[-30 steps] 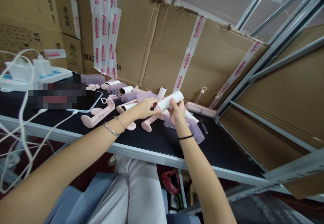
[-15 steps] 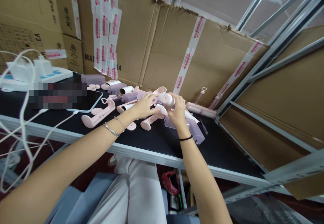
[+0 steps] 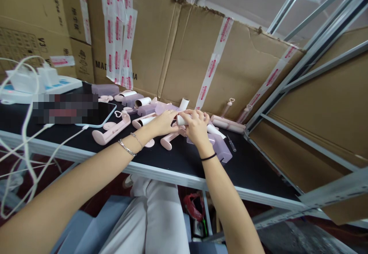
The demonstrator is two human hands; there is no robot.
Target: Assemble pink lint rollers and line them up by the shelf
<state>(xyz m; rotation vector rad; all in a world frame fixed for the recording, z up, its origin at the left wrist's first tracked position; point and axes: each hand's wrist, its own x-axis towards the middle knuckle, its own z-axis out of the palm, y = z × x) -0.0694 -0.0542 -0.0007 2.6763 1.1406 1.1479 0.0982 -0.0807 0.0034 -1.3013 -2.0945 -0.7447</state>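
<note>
My right hand (image 3: pixel 197 125) is wrapped over a short white tube (image 3: pixel 181 120) whose round end points left. Close against that end is my left hand (image 3: pixel 166 123), its fingers and thumb curled together; what lies between them is hidden. Just below the hands rests a pink curved holder (image 3: pixel 167 143) with a round end. Behind the fingers another white tube (image 3: pixel 184 104) sticks up at a slant. To the right of my right wrist lies a translucent purple cover (image 3: pixel 222 148).
More pink holders (image 3: pixel 110 131), purple covers (image 3: pixel 105 90) and white tubes (image 3: pixel 143 102) lie scattered leftward. A small screwdriver (image 3: pixel 231 143) is at right. A tablet (image 3: pixel 105 114), cables and a power strip (image 3: pixel 66 85) occupy the left. Cardboard (image 3: pixel 149 39) walls the back.
The tube in my right hand has turned from facing me to pointing left, and my right hand has rolled over it. Behind, a white tube now shows where a pink holder was.
</note>
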